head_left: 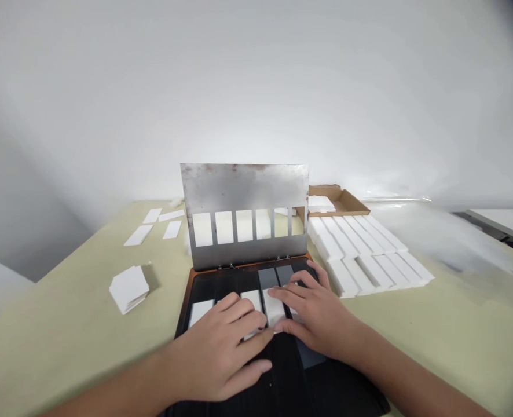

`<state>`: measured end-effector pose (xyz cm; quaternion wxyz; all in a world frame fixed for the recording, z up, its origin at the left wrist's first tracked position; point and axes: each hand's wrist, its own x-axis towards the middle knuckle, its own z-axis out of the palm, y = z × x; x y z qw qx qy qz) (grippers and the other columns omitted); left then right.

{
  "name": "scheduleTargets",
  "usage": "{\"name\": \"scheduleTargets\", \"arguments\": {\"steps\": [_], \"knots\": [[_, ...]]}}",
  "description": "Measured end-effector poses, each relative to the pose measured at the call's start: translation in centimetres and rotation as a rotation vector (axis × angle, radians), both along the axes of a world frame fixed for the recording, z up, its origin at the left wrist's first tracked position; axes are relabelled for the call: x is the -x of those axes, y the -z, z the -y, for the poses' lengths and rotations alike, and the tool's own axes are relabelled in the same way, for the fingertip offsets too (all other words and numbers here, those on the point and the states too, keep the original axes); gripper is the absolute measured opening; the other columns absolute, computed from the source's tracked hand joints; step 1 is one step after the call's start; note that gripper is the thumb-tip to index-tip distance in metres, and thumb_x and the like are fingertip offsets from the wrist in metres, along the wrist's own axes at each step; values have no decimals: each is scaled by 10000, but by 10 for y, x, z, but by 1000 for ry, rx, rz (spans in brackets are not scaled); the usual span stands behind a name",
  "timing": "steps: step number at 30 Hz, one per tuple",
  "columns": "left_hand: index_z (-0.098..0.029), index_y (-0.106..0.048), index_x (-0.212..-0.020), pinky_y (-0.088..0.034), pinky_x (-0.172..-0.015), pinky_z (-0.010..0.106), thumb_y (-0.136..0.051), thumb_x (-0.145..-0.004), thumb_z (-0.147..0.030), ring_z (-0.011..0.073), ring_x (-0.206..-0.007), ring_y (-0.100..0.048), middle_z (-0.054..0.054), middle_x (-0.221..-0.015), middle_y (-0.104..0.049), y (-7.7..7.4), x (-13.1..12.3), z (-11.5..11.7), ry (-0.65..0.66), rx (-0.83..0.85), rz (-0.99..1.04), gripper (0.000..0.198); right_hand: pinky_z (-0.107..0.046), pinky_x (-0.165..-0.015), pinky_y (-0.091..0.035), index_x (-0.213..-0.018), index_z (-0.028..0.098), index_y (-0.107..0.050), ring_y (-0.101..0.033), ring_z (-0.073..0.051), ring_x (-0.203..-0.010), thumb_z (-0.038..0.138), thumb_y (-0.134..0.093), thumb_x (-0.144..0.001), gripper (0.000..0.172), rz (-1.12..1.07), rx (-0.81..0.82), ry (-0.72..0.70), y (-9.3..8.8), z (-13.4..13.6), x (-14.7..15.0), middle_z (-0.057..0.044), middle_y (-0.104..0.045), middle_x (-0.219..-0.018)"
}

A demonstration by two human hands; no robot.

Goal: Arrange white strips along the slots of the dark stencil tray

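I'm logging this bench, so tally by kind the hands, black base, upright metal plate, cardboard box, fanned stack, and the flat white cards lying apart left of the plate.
Hands: 2, left hand and right hand
Black base: 1
Metal plate: 1
Cardboard box: 1
Fanned stack: 1
Separate white cards: 4
Total: 10

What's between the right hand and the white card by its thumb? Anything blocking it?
Nothing visible. The right hand seems to touch that white card. The raised metal plate stands beyond them, not between.
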<state>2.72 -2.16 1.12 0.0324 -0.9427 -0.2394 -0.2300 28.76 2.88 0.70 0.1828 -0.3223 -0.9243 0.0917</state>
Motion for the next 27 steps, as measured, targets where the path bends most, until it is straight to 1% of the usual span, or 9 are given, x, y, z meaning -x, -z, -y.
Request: {"name": "scheduleTargets", "arguments": {"steps": [3, 5, 8, 12, 14, 18, 22, 24, 27], "knots": [[-165, -691, -1228, -410, -928, 439, -654, -1027, -276, 254, -976, -623, 79, -1104, -752, 0, -1, -1, 112, -5, -8, 233, -585, -1272, -68, -1395, 299, -636, -573, -272, -1186, 435, -619, -1066, 357, 1, -6, 13, 0, 0, 1, -17, -782, -1212], [-164, -693, -1244, -402, -966, 450, -641, -1041, -284, 260, -1021, -635, 74, -1178, -771, 0, -2, -2, 125, -7, 12, 241, -581, -1269, -75, -1385, 300, -638, -571, -268, -1183, 402, -617, -1069, 333, 2, -9, 13, 0, 0, 1, -8, -781, -1213], [-166, -684, -1298, -394, -961, 454, -629, -1046, -293, 275, -1070, -636, 59, -1274, -766, 0, -3, -3, 84, 24, 23, 288, -585, -1260, -89, -1379, 308, -636, -566, -266, -1186, 343, -602, -1073, 310, 4, -8, 9, 0, 0, 1, 3, -778, -1208], [-193, -685, -1329, -380, -978, 447, -605, -1043, -249, 273, -1100, -621, 15, -1348, -748, -6, -3, -4, 30, 85, -33, 302, -592, -1253, -96, -1365, 308, -642, -568, -265, -1166, 282, -587, -1066, 304, -9, -7, 12, -1, 0, 2, 6, -781, -1190], [-212, -697, -1314, -381, -975, 439, -617, -1030, -230, 267, -1092, -621, 2, -1347, -750, -9, -3, -5, 18, 93, -32, 296, -585, -1254, -102, -1357, 305, -648, -570, -260, -1159, 255, -561, -1071, 303, -19, -8, 12, -1, 0, 2, 2, -783, -1182], [-215, -694, -1332, -376, -946, 438, -634, -1024, -242, 275, -1082, -608, 51, -1278, -764, -7, -3, -6, -31, 91, -6, 315, -576, -1265, -100, -1369, 318, -646, -575, -245, -1166, 203, -536, -1058, 349, -24, 17, 12, -4, 1, 1, 8, -781, -1179], [-268, -700, -1322, -353, -864, 436, -633, -1028, -321, 297, -1033, -559, 84, -1164, -692, 0, 0, -5, -140, 134, -3, 305, -573, -1277, -69, -1413, 316, -620, -570, -250, -1177, 239, -583, -1024, 398, -19, 60, 0, -10, 4, 0, 5, -771, -1199], [-286, -683, -1348, -342, -841, 431, -631, -1030, -356, 296, -1006, -543, 91, -1128, -642, 3, 1, -5, -188, 159, -18, 330, -574, -1278, -51, -1425, 312, -611, -566, -260, -1180, 302, -628, -1010, 416, -23, 80, -7, -11, 6, 0, 0, -768, -1195], [-303, -637, -1410, -334, -835, 431, -636, -1024, -407, 298, -996, -528, 92, -1121, -592, 3, 0, -4, -241, 200, -51, 400, -569, -1275, -47, -1416, 315, -623, -566, -275, -1181, 445, -697, -985, 457, -47, 91, -2, -9, 7, 1, -12, -765, -1183]]}}
